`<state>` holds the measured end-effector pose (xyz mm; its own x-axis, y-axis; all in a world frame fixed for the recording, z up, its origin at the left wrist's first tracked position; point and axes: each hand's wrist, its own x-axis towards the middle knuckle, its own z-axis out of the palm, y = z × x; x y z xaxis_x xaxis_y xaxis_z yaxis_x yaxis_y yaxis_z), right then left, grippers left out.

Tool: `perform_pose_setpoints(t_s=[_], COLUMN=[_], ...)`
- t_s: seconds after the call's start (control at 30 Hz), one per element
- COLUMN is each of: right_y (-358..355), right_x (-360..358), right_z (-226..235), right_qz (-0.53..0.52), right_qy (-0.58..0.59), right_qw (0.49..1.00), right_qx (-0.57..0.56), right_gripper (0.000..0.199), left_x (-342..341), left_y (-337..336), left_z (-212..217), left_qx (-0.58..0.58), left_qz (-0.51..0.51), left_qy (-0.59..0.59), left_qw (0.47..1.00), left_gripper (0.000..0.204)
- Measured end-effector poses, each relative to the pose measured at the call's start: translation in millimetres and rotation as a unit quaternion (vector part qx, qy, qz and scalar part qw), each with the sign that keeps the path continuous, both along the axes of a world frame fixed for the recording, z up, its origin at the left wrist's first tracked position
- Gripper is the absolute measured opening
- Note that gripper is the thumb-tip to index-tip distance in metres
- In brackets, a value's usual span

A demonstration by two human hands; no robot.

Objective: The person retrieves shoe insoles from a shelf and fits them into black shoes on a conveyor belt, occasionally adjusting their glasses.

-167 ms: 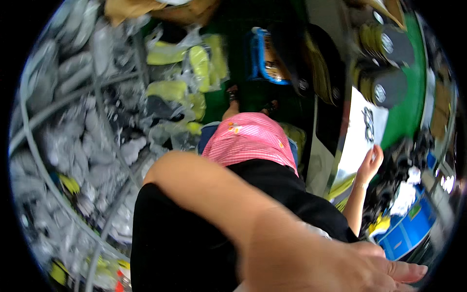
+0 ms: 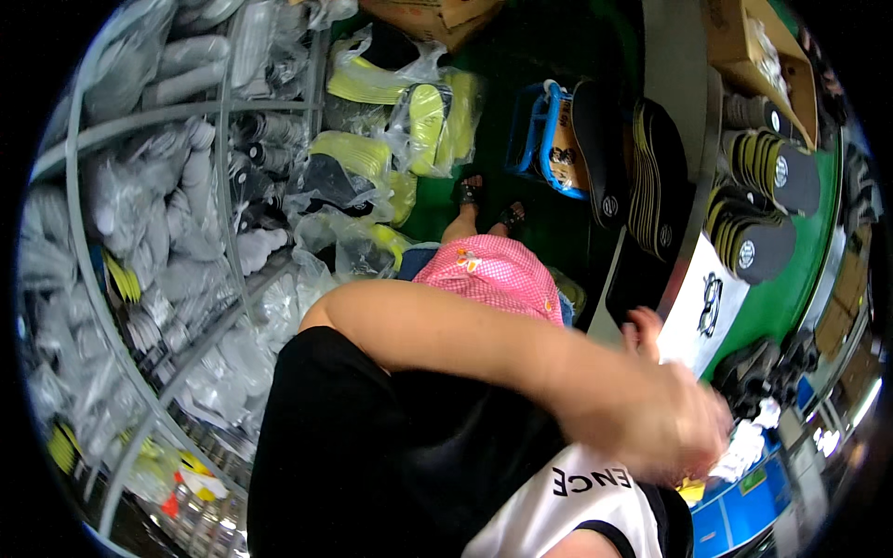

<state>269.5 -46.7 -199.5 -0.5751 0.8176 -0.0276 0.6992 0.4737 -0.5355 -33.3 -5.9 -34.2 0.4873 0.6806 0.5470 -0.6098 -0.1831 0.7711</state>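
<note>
My left arm reaches across my body to the right. My left hand (image 2: 674,432) is smeared by motion, so its fingers and anything in them cannot be made out. Just beyond it, my right hand (image 2: 644,337) is raised at the edge of a worktable, its wrist hidden behind my left arm. Its visible fingers are loosely bent and a little apart, with nothing seen in them. Nearest to it is a white sheet (image 2: 709,302) with a black printed mark. Past the sheet stand stacked dark insoles (image 2: 767,246) with yellow-green edges.
More insoles (image 2: 656,177) lie along the table's left side. An open carton (image 2: 777,79) stands at the far right. A blue-framed stool (image 2: 549,139) is on the green floor. Metal racks (image 2: 223,177) of bagged insoles fill the left. A blue bin (image 2: 735,516) sits at lower right.
My left hand has moved up and left from the lower right. My right hand has shifted left, partly behind the left arm. The whole view has turned somewhat.
</note>
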Motion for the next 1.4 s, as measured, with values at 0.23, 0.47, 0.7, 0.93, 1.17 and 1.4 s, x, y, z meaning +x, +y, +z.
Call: perform_pose_setpoints(t_s=[0.23, 0.47, 0.7, 0.93, 1.17, 1.4], right_y=[-19, -12, 15, 116, 183, 176], right_x=[-102, -166, -296, -498, -682, -720], right_z=[-63, -124, -185, -338, -510, -558], right_qz=[-0.028, 0.03, 0.016, 0.123, 0.274, 0.425], right_qy=[0.025, 0.018, 0.019, 0.098, 0.079, -0.362], right_qw=[0.939, 0.928, 0.912, 0.972, 0.958, 0.826], right_qx=[-0.341, -0.371, -0.409, -0.177, -0.03, -0.079], right_gripper=[0.019, 0.02, 0.022, 0.018, 0.02, 0.04], left_x=[-52, -88, -212, -373, -467, -494], left_y=[-111, -225, -187, -46, 16, 12], left_z=[-194, -242, -321, -484, -631, -674], left_qx=[-0.463, -0.565, -0.612, -0.282, -0.019, -0.243], left_qz=[0.094, 0.043, 0.387, 0.458, 0.236, 0.255], left_qy=[0.513, 0.64, 0.473, 0.688, 0.87, 0.857], left_qw=[0.717, 0.519, 0.501, 0.488, 0.432, 0.376], left_gripper=[0.063, 0.067, 0.035, 0.029, 0.038, 0.032])
